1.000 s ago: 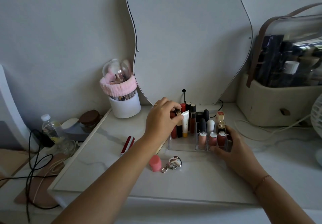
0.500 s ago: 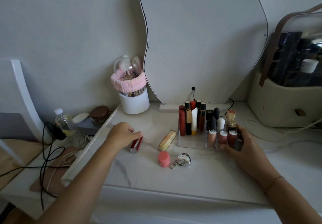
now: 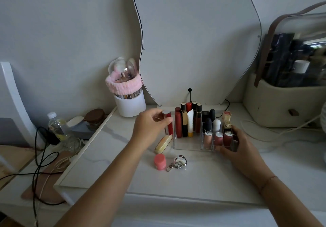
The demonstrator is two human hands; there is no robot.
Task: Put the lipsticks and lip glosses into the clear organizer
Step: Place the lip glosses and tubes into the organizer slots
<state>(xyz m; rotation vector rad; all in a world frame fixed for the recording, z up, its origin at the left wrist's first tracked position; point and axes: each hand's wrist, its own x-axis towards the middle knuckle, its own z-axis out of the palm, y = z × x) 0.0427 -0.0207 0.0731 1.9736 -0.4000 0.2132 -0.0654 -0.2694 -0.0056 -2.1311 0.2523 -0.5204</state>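
We locate the clear organizer (image 3: 187, 146) on the white desk (image 3: 194, 179), in front of the wavy mirror (image 3: 194, 32). The right hand (image 3: 238, 149) holds its front right corner: the fingers (image 3: 236, 136) are curled round the right wall and the thumb lies along the front edge. The left hand (image 3: 150, 126) is raised just left of the organizer, its fingers clamped on a red lipstick (image 3: 169, 126), which stands upright in the grip with a silver cap on top (we cannot tell whether it touches the organizer's left wall). The lipstick is outside the organizer, next to its left compartment. That compartment carries tall tubes (image 3: 184, 122) standing upright: red, black-and-gold, white with a yellow end, and dark ones at the back. The front right cells hold three small glosses (image 3: 218, 138) with silver caps, and behind them stand dark, white and gold-trimmed lipsticks (image 3: 212, 115). A cream tube (image 3: 163, 143) lies tilted on the desk, just beside the organizer's front left corner and below the left hand. Nearer to us, a pink jar (image 3: 160, 162) and a silver keychain (image 3: 179, 162) lie side by side, apart from the organizer. A white cup (image 3: 129, 106) wrapped with a pink headband (image 3: 123, 83) stands at the back left, and a beige bag (image 3: 282, 103) sits at the right.
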